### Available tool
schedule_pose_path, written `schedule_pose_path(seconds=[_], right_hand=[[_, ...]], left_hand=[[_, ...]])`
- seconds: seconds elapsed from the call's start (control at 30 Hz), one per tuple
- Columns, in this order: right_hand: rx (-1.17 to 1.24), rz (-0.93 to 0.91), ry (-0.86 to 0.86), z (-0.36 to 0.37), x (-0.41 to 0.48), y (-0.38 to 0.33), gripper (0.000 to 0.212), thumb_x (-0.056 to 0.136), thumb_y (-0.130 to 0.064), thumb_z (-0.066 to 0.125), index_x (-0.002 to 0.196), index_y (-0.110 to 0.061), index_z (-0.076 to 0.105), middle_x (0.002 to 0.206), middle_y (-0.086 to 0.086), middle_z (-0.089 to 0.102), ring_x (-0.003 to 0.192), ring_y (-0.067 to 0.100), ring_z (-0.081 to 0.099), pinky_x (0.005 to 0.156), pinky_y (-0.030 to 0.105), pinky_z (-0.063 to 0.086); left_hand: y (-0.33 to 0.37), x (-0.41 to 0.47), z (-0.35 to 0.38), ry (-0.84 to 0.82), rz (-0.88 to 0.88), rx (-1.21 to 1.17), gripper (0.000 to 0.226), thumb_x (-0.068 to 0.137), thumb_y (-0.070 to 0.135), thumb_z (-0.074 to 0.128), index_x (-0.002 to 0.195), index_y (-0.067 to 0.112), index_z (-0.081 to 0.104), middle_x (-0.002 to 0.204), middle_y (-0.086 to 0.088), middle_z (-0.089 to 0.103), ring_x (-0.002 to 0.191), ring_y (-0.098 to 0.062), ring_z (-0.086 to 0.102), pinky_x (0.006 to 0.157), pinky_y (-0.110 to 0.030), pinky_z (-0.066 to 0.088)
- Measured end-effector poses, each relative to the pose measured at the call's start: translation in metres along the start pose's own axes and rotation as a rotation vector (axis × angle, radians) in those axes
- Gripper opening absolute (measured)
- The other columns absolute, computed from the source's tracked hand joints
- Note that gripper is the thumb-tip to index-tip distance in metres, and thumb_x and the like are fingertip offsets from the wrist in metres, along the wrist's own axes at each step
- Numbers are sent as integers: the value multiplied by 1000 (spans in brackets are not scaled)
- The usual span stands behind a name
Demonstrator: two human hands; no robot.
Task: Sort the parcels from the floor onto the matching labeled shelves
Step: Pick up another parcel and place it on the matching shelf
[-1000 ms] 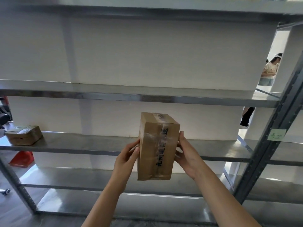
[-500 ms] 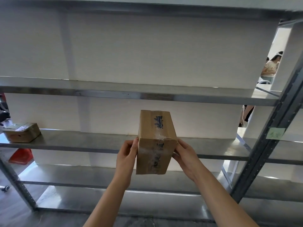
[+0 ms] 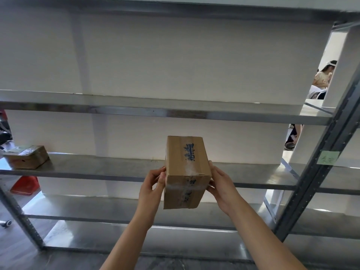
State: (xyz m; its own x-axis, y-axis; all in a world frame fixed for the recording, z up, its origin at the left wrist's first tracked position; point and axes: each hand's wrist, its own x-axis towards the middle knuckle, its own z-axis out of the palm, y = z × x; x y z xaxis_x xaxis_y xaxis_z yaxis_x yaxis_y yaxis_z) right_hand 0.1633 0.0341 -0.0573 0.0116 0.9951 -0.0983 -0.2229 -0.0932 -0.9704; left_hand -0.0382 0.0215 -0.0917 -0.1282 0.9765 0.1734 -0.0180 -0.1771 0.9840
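The cardboard parcel [image 3: 186,172] is just below the centre of the frame, held in the air between both hands. It is a small brown box sealed with clear tape, with blue handwriting on its top face and more on its near face. Its far end reaches over the front edge of the middle shelf [image 3: 97,166]; whether it touches the metal cannot be told. Its near end hangs lower than that edge.

The left hand [image 3: 152,189] grips the box's left side, fingers curled against the cardboard. The right hand [image 3: 222,187] grasps the right side, thumb up along the upper edge.

The shelf belongs to a grey metal rack with more boards above and below. At the left edge of the frame a second parcel [image 3: 27,156], flatter and taped, lies on the same shelf, well apart from the held box. At the right, a green paper label [image 3: 328,157] is stuck on the rack's upright [image 3: 303,191], its writing too small to read. A red object [image 3: 25,185] lies on the floor at lower left, seen through the rack. In the upper right, past the white wall, a person [image 3: 323,75] is partly visible.
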Motion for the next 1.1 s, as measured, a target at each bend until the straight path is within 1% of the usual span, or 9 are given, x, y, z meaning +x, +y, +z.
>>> schedule_pose_path(seconds=[0.07,0.13,0.23,0.37,0.5,0.63,0.8,0.93,1.1], right_hand=[[10,-12,25,3,2,2,34,104,-39,49,110,-16,74,89,1,78,83,14,71,78,29,54],[43,-36,28,5,4,3,29,104,-33,52,107,-12,73,87,2,76,77,13,70,74,28,54],[74,-82,-4,4,7,2,30,102,-29,55,114,-6,71,95,4,76,82,13,71,73,25,55],[57,-81,-21,3,11,5,30,102,-30,55,116,-11,72,107,6,78,96,18,70,80,29,54],[64,-22,-69,0,12,12,27,104,-22,53,123,-11,70,113,10,78,101,19,73,86,31,54],[118,5,-95,-2,10,16,25,102,-10,54,122,-6,70,108,10,78,100,21,72,91,34,52],[111,-28,-64,2,8,15,28,101,-23,57,116,-3,71,98,6,77,94,16,71,95,36,52],[116,-61,-96,-2,6,13,18,97,-15,62,110,-6,71,94,6,78,90,17,73,93,36,52],[137,-87,-146,-7,8,9,31,85,-13,67,116,-6,67,102,7,79,93,20,74,86,34,55]], left_hand=[[0,-1,-1,-16,0,-1,40,88,54,52,116,29,65,117,3,71,116,-18,63,105,-51,50],[0,-1,-3,-26,-1,-5,38,89,55,52,116,33,66,117,3,71,117,-19,62,105,-50,50],[-3,0,-7,-32,-15,-12,24,99,39,53,118,33,68,114,3,73,113,-21,65,103,-48,51],[-2,-1,-8,-13,-41,-48,23,102,26,53,115,20,71,104,-1,77,98,-19,74,97,-44,57],[1,0,-8,11,-53,-72,26,99,36,55,110,19,71,102,-7,76,103,-27,72,99,-47,56],[2,2,-10,27,-48,-94,37,92,48,54,105,16,68,95,-6,74,93,-26,70,94,-51,57],[-1,1,-9,29,1,-110,38,90,51,55,98,16,66,88,-7,70,84,-23,65,90,-49,55],[-3,4,-11,-4,29,-85,33,92,46,55,104,17,66,101,-7,73,98,-27,68,94,-45,55],[-9,4,-15,-89,64,-60,22,102,29,50,112,13,61,128,-18,66,113,-27,65,98,-39,54]])
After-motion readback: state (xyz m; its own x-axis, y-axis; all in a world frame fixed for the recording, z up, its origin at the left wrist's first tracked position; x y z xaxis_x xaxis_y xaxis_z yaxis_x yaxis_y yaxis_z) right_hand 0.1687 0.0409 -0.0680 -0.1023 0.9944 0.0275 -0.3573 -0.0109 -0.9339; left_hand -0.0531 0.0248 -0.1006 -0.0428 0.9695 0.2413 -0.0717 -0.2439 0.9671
